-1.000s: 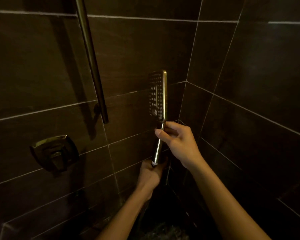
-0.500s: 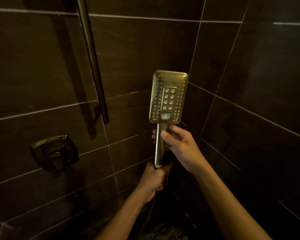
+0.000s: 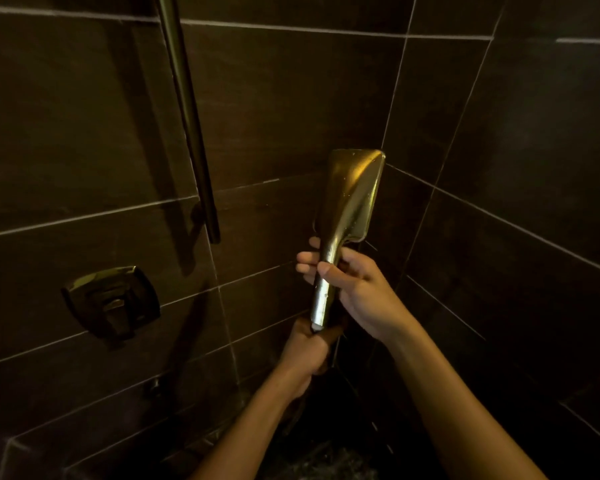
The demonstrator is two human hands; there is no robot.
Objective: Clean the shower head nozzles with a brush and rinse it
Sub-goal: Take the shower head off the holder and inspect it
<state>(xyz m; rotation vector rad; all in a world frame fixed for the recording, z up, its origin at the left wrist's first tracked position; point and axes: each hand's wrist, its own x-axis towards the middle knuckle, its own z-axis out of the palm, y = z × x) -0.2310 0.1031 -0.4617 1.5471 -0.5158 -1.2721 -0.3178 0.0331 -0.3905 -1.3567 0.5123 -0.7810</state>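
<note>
Head view, gold shower head [image 3: 352, 195] upright near the tiled corner, smooth back facing the camera, right hand [image 3: 350, 289] fingers wrapped around its handle, left hand [image 3: 307, 348] clenched around the handle's base.

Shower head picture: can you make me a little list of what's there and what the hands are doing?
place: dark tiled wall corner
shower head: gold, upright, smooth back facing camera, nozzles hidden
right hand: gripping the handle's upper part
left hand: closed just below the handle's bottom end
rail: on wall, left of shower head
tap: lower left wall
brush: not visible
</note>
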